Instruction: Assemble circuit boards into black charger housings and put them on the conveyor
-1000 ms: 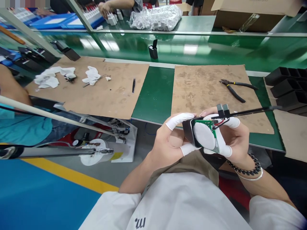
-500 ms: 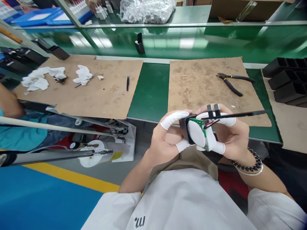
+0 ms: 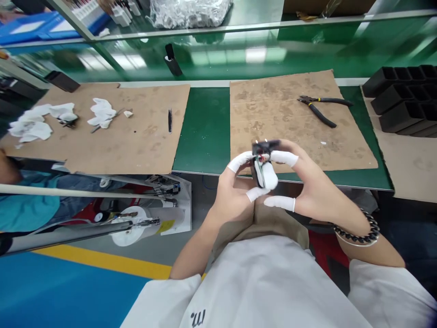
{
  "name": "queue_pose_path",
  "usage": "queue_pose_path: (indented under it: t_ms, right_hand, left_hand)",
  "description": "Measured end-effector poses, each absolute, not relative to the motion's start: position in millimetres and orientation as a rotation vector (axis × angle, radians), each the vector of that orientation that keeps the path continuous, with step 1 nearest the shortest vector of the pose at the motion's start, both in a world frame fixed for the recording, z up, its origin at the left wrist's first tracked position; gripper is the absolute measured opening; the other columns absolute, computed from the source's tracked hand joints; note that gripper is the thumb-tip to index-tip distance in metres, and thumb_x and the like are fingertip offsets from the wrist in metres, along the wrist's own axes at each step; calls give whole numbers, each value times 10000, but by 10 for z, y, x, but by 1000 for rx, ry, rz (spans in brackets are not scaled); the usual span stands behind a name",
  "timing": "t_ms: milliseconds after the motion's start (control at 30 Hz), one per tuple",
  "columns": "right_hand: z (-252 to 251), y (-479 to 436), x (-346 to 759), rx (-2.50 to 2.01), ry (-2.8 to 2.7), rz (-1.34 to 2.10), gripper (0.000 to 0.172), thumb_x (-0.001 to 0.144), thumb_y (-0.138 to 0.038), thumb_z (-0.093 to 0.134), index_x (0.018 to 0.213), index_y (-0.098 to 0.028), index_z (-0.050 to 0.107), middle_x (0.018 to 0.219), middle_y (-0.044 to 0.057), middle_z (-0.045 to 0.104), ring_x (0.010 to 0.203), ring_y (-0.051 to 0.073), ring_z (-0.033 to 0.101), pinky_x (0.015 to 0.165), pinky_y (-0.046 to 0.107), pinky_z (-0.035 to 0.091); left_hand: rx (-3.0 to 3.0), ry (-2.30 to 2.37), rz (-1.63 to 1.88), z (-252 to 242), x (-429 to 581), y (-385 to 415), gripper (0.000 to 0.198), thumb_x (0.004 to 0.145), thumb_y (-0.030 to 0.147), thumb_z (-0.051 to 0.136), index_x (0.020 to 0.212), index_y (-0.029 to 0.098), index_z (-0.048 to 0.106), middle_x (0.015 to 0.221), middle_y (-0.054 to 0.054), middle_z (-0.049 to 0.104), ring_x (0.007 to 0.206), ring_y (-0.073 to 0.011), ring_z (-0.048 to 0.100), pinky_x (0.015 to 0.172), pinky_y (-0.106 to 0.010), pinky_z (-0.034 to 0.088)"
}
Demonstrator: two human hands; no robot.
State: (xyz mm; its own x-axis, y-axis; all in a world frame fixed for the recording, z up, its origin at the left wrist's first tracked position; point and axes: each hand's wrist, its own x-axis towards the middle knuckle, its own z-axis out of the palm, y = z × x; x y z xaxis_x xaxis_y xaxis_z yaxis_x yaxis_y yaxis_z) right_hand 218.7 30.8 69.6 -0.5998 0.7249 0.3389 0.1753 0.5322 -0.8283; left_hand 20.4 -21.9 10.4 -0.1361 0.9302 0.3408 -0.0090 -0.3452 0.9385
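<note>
Above the bench's front edge, my left hand (image 3: pixel 229 196) grips a small black housing (image 3: pixel 256 172) between white-capped thumb and fingers. A rounded white part (image 3: pixel 268 176) shows at the housing's open side, with a bit of green board and red wire above it. A dark piece (image 3: pixel 265 146) sits at the top of the housing. My right hand (image 3: pixel 312 191) is on the right with thumb and fingers spread; its capped forefinger is at the upper edge of the assembly, its thumb apart below.
Black-handled pliers (image 3: pixel 319 109) lie on the right cardboard sheet (image 3: pixel 269 118). Tweezers (image 3: pixel 170 120) and white scraps (image 3: pixel 102 113) are on the left sheet. Black boxes (image 3: pixel 398 116) stand at the right. Another person's teal clothing (image 3: pixel 30 205) shows at the left.
My right thumb has come away from the assembly. The long black strip that pointed right no longer shows at full length; the assembly has turned. The view has shifted slightly.
</note>
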Motion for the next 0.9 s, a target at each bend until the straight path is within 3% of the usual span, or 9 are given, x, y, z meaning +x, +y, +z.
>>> queue_pose_path:
  t_ms: [67,133,267,367,467,567,700,800,900]
  right_hand:
    - [698,398,2275,-851,-2067,1104,795,704,-361,959,1418,-318,611,1626,111,505,1518,377,491,1159,555,545]
    - [731,488,2345,-865,-1948,1162,713,759,-377,920,1398,-332,608,1586,89,556,1454,339,571,1111,517,587]
    - [893,568,2330,-926,-1956,1197,444,877,-397,799,1292,-275,697,1196,63,794,1033,260,793,874,400,671]
    - [1019,595,2233,-1036,-2110,864,371,896,-331,757,1257,-249,748,889,23,820,801,231,799,734,339,643]
    - [1057,659,2182,-1112,-2253,438,226,883,-208,717,1086,-259,801,727,-4,783,672,218,767,658,312,588]
    - [995,685,2215,-1099,-2294,264,185,902,-160,649,976,-257,789,858,26,825,768,242,796,659,319,596]
    - [809,556,2300,-1002,-2293,235,256,969,-193,603,1173,-243,749,1363,96,756,1220,300,753,931,406,647]
    - [654,436,2294,-1005,-2324,260,393,1000,-280,622,1388,-228,656,1297,108,786,1083,280,800,862,394,661]
    - [549,398,2200,-1116,-2214,159,383,979,-422,688,1292,-201,711,1085,104,838,868,268,814,717,356,639]
  left_hand:
    - [1155,1093,1491,-31,193,-165,766,634,412,998,1293,215,663,1282,-129,758,1199,-324,745,1050,-464,615]
    - [1030,1051,1408,-99,190,-149,828,555,417,1025,1269,200,666,1253,-135,769,1167,-323,756,1026,-452,622]
    - [1148,1069,1331,-39,218,-218,737,608,362,994,1257,198,687,1230,-114,784,1152,-301,755,1055,-432,597]
    - [1452,1276,1352,9,272,-222,621,735,227,887,1315,223,664,1324,-94,752,1219,-281,724,1095,-428,568]
    - [1671,1424,1401,-42,355,-113,630,764,168,845,1353,228,632,1367,-103,725,1277,-295,695,1102,-441,565]
    - [1730,1514,1490,-120,448,50,647,750,170,856,1351,199,618,1342,-128,729,1265,-319,698,1094,-473,570]
    - [1724,1560,1539,-174,540,192,615,770,172,830,1341,184,603,1315,-128,732,1240,-307,710,1075,-461,589]
    - [1742,1593,1555,-210,598,215,620,778,129,769,1366,195,583,1339,-131,719,1270,-311,693,1089,-465,584]
    - [1794,1603,1590,-239,664,206,612,801,107,707,1389,195,564,1331,-144,715,1255,-312,695,1067,-471,593]
